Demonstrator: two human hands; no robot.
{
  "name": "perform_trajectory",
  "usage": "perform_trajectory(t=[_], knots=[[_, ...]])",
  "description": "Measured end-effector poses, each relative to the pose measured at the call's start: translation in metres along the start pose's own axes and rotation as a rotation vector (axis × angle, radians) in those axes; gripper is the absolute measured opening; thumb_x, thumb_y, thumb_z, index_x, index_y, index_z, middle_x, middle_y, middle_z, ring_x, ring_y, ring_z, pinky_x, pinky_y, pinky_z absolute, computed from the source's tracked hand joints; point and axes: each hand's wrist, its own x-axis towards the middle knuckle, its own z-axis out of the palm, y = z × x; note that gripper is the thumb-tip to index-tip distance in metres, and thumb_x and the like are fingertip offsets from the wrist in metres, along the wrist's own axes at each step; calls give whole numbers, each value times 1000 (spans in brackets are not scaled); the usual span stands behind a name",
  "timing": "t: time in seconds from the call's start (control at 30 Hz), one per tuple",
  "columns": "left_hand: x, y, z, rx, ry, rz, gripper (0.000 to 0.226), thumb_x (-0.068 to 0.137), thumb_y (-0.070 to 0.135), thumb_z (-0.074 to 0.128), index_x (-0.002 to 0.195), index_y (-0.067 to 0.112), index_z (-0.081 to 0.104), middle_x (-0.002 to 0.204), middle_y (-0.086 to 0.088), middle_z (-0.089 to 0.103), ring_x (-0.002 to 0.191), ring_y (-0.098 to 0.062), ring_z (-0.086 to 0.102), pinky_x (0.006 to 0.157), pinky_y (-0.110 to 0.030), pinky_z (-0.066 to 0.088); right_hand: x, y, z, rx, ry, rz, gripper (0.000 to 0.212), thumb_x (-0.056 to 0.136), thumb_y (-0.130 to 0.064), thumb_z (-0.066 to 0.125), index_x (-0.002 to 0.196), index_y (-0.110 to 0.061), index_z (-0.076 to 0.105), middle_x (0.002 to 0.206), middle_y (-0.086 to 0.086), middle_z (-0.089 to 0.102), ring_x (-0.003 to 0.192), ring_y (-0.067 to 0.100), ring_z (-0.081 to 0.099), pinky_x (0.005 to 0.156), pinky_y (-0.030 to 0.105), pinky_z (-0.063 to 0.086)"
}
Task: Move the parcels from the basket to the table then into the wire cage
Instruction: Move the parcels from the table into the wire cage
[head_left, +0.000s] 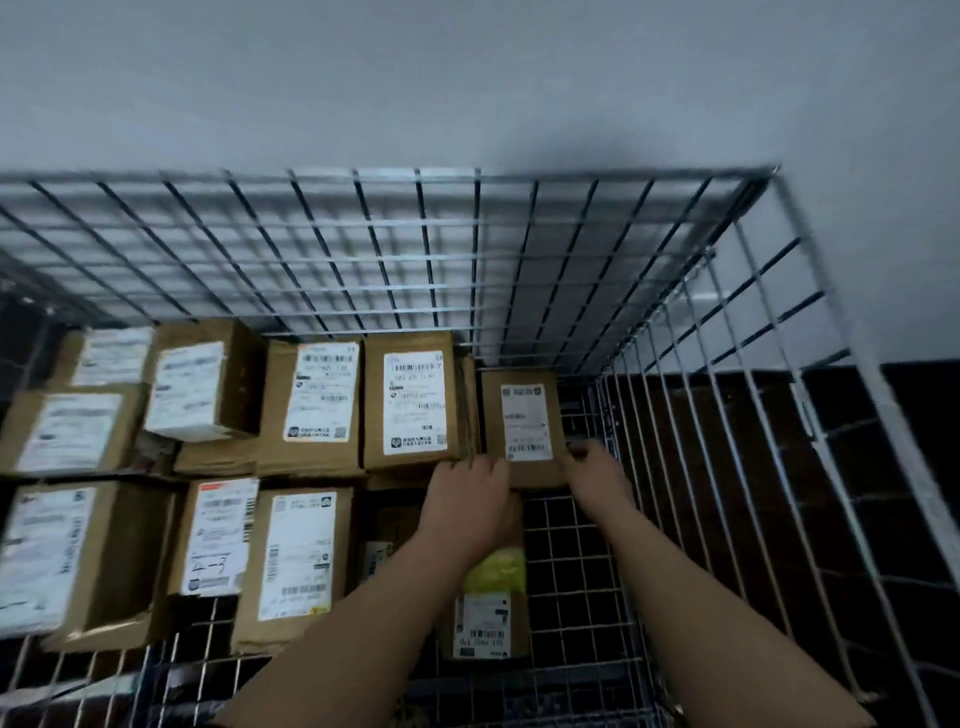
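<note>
I look down into the wire cage. A small brown parcel with a white label lies at the cage's back right, beside the row of stacked parcels. My left hand grips its near left corner and my right hand grips its near right corner. Both arms reach in over the cage's front edge. Under my left forearm lies another parcel with a yellow-green patch and a white label.
Several labelled brown parcels fill the cage's left and middle in two rows. The wire floor to the right of them is bare. A grey wall rises behind the cage; dark floor shows at right.
</note>
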Motion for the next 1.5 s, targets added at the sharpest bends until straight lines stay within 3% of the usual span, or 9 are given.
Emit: perform_trajectory(t=[0.13,0.33,0.47,0.67,0.83,0.93,1.03,1.37,1.5], knots=[[-47,-6,-71,-95,30,-150,27,96,31,41,117,14,49,116,-6,58,99,-25,60,68,-31,39,-81,-46,-37,-51,-10,-81,21,97,-28,51,113,-15,55,110,5,63,83,15,54,56,26,39],[-142,-20,-176,-178,54,-362,34,95,35,45,122,15,48,119,-8,59,107,-28,60,79,-32,46,-205,-126,-79,-235,6,-295,7,91,-25,55,94,-19,53,94,-1,56,83,16,53,64,28,42],[-213,-40,-236,-101,99,-436,34,96,34,44,122,13,47,120,-10,58,107,-29,59,82,-34,45,-277,-181,-98,-340,20,-473,8,92,-26,56,94,-20,51,102,0,58,92,19,57,71,29,44],[-311,-92,-306,-200,249,-621,34,94,35,45,120,13,50,123,-10,59,111,-29,59,85,-35,46,-366,-271,-102,-485,66,-677,6,89,-27,54,93,-23,53,107,1,63,99,24,60,76,30,44],[-399,-149,-340,-242,355,-729,36,96,36,42,123,13,46,122,-10,58,107,-29,59,82,-36,47,-440,-337,-71,-543,139,-824,25,87,-26,56,111,-17,58,117,4,61,109,26,58,86,31,47],[-456,-184,-350,-234,393,-782,36,95,35,44,123,13,48,123,-10,59,112,-29,58,86,-34,46,-488,-370,-39,-575,155,-921,24,88,-26,55,110,-16,58,116,6,61,108,27,58,82,31,46],[-519,-223,-348,-193,424,-810,33,94,34,44,119,13,49,122,-10,60,110,-29,58,81,-33,45,-543,-391,8,-568,172,-991,22,87,-23,55,108,-17,59,114,5,61,105,26,59,79,30,46],[-661,-328,-322,-262,462,-856,34,93,37,44,117,13,49,120,-9,60,108,-28,58,77,-33,44,-670,-434,134,-560,127,-1072,10,85,-25,58,93,-22,51,113,6,61,105,27,59,74,31,43],[-686,-354,-318,-319,484,-893,32,91,37,45,115,16,51,116,-7,62,103,-27,60,84,-34,51,-691,-453,158,-579,140,-1090,20,86,-27,58,104,-18,57,114,5,61,104,26,59,74,30,43]])
